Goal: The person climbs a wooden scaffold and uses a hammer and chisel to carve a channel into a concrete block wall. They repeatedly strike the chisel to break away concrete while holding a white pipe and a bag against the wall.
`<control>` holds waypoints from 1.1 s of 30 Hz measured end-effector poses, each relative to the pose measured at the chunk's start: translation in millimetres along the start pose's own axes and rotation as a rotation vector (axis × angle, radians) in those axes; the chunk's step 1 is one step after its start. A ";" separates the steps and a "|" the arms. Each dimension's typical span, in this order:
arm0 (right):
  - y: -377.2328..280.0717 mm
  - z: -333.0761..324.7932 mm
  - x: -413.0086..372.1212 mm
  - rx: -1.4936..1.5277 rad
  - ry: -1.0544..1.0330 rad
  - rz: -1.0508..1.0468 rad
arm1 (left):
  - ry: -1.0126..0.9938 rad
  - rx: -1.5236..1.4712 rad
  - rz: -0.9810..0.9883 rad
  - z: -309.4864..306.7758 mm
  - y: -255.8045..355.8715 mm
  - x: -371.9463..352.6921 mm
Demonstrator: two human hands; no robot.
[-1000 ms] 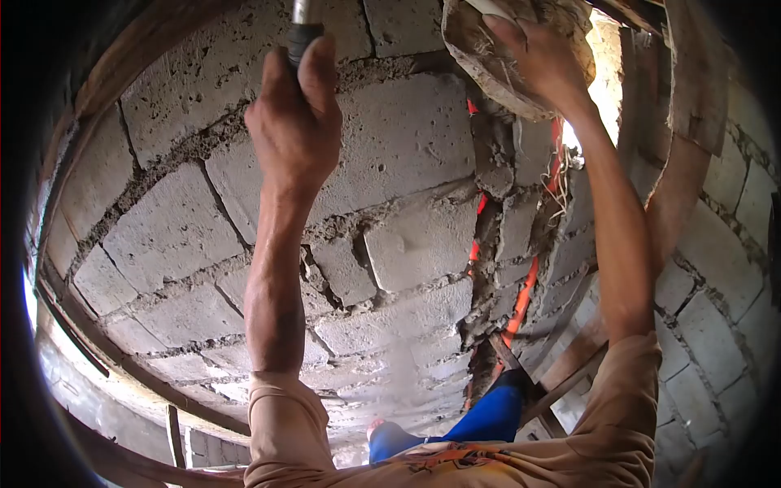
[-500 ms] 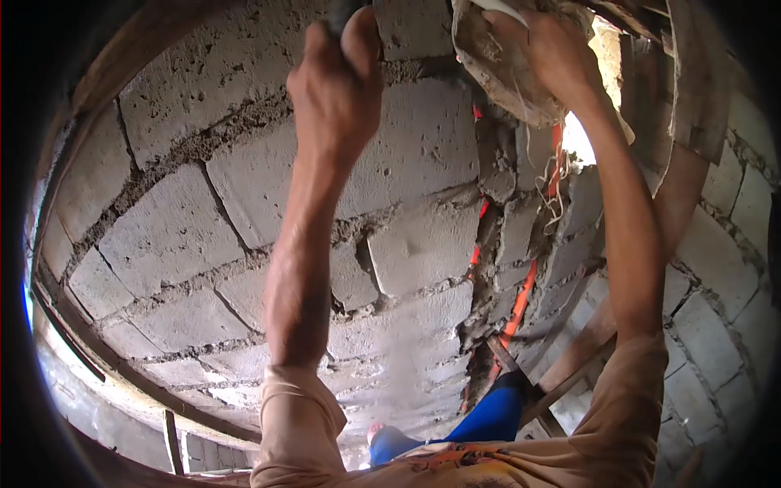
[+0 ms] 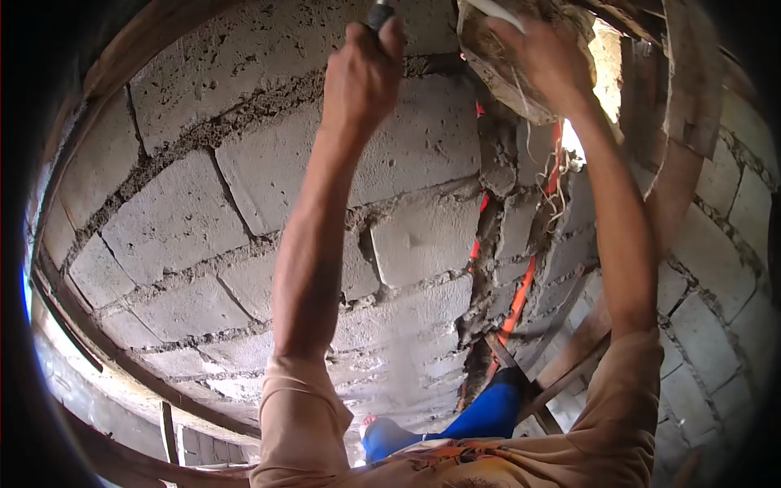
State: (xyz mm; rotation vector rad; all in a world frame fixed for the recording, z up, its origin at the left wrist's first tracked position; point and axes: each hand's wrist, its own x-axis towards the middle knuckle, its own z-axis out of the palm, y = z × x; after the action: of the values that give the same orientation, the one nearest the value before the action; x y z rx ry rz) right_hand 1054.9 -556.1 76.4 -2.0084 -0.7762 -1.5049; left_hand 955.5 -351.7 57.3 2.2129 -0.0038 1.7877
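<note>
The left hand (image 3: 362, 85) has its grip closed on a dark handle (image 3: 378, 15), thumb and curled fingers wrapped about it; a short length of metal shaft shows above before the top edge cuts it off. The right hand's (image 3: 555, 69) grip is clamped on a pale strip (image 3: 493, 10) at the mouth of a soiled sack (image 3: 488, 61), the thumb along its lower side; the fingers' undersides are hidden.

Both arms reach up and forward, backs of the hands to the camera. The left forearm leans slightly inward with the wrist nearly straight; the right rises from a bent elbow and angles inward to the sack.

The sack sits before the upper right of a concrete-block wall (image 3: 427, 138), just beside a bright opening (image 3: 607, 69). Its inside looks grey-brown and crusted; what it contains cannot be told. Loose strands (image 3: 556, 199) hang below it, near an orange tube (image 3: 518, 305) running down a rough vertical gap in the blocks.
</note>
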 end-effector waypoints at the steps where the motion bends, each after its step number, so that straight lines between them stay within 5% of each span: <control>1: 4.6 7.7 -2.2 -0.007 0.017 -0.013 | 0.000 -0.022 0.004 -8.9 4.9 -1.2; 6: 27.7 5.9 -10.9 0.282 -0.138 0.153 | 0.155 -0.078 0.041 -48.5 19.5 -23.0; 19: 29.4 45.2 -7.6 0.013 0.087 0.102 | 0.164 -0.080 0.014 -54.5 9.9 -54.7; 22: 29.8 50.4 -4.0 0.265 0.037 0.090 | 0.125 -0.143 -0.012 -53.9 3.8 -65.1; 25: 38.2 24.8 -14.5 0.758 -0.284 0.395 | 0.106 -0.269 -0.049 -53.5 -1.4 -74.6; 27: 67.0 47.6 -18.7 0.677 -0.133 0.168 | 0.110 -0.328 -0.059 -50.4 -7.4 -76.4; 33: 48.3 49.1 -18.9 0.342 0.066 0.028 | 0.080 -0.233 -0.059 -55.4 -15.6 -82.7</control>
State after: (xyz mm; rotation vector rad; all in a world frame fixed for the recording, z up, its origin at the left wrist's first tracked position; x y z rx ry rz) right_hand 1117.8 -558.9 42.8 -1.7024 -0.9053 -1.3133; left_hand 886.6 -339.1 -15.1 1.9586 -0.1223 1.7463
